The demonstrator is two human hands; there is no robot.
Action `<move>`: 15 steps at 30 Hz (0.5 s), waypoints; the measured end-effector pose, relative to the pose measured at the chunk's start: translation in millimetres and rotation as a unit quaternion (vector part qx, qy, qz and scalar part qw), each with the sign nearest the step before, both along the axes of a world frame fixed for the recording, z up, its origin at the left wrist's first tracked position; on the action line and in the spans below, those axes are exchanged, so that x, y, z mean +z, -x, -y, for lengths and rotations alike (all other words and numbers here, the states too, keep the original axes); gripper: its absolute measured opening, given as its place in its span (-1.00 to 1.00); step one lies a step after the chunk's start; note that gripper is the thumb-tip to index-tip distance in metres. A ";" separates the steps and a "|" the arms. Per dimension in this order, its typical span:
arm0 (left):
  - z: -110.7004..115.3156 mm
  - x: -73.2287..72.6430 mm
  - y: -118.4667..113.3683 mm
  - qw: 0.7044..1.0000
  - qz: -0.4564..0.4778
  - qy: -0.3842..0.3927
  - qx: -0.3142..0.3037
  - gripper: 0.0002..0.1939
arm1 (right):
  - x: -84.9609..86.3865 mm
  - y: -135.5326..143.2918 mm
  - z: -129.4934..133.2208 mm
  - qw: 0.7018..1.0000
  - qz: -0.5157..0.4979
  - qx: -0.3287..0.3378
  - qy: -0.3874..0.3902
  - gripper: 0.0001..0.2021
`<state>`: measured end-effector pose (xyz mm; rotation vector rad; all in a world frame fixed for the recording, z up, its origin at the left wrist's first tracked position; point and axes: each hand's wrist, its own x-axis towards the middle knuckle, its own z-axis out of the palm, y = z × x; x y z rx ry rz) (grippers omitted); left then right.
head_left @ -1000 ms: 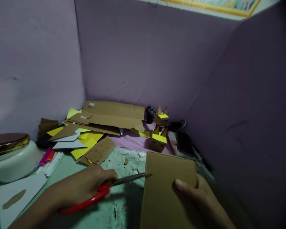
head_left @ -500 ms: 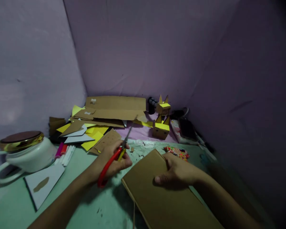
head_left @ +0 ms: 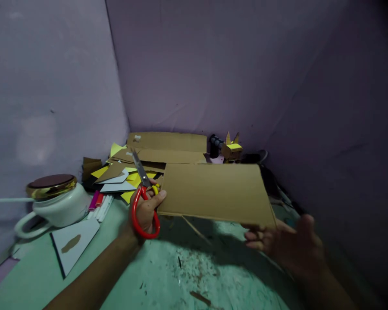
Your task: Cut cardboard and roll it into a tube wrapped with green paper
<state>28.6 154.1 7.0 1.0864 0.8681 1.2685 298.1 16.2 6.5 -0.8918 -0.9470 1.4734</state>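
A rectangular brown cardboard piece is held above the green tabletop, its long side running left to right. My left hand grips its left edge and also holds red-handled scissors, whose blades point up and away. A thin strip hangs from the cardboard's near edge. Under the right near corner is my right hand, slightly blurred, with thumb and fingers apart; some of its fingers are partly behind the cardboard.
Cardboard sheets lean at the back wall beside yellow paper. A white lidded mug, markers and a white triangular piece are left. One small eared box stands behind the cardboard. Scraps lie in front.
The cardboard has turned to lie crosswise and moved up and away. My left hand now grips its left edge along with the scissors. My right hand has loosened its hold and moved right and nearer.
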 end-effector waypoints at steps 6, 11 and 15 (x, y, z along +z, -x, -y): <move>25.1 -14.1 -16.7 1.000 -0.010 -0.004 0.011 -0.59 | 12.0 41.9 -10.9 0.974 0.012 -0.228 0.001 -0.57; 38.1 -17.2 -13.2 0.997 -0.066 -0.025 -0.025 -0.64 | 12.8 49.7 -29.4 0.940 0.019 -0.339 -0.029 -0.65; 40.1 -4.3 -3.8 0.985 -0.120 -0.015 -0.119 -0.72 | 12.2 41.8 -41.4 0.904 0.030 -0.422 -0.062 -0.62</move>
